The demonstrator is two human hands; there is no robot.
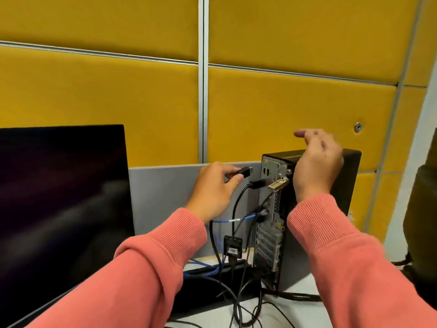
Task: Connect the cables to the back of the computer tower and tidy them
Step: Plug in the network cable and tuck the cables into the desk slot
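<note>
A black computer tower (352, 176) stands on the desk with its metal rear panel (272, 209) turned left. My left hand (214, 185) pinches a black cable plug (244, 172) a short way left of the panel's upper ports. Just below, another black plug (257, 183) sits in a port, and a blue network cable (248, 217) enters the panel lower down. My right hand (316, 164) hovers over the tower's top rear corner with fingers loosely bent, holding nothing. A small black adapter box (233, 247) hangs on the cables.
A dark monitor (61, 209) fills the left side. A grey divider (163, 197) and yellow wall panels (295, 102) stand behind the desk. Several black cables (238, 311) and blue cables (208, 271) lie tangled on the white desk. A dark chair (423, 221) is at the right edge.
</note>
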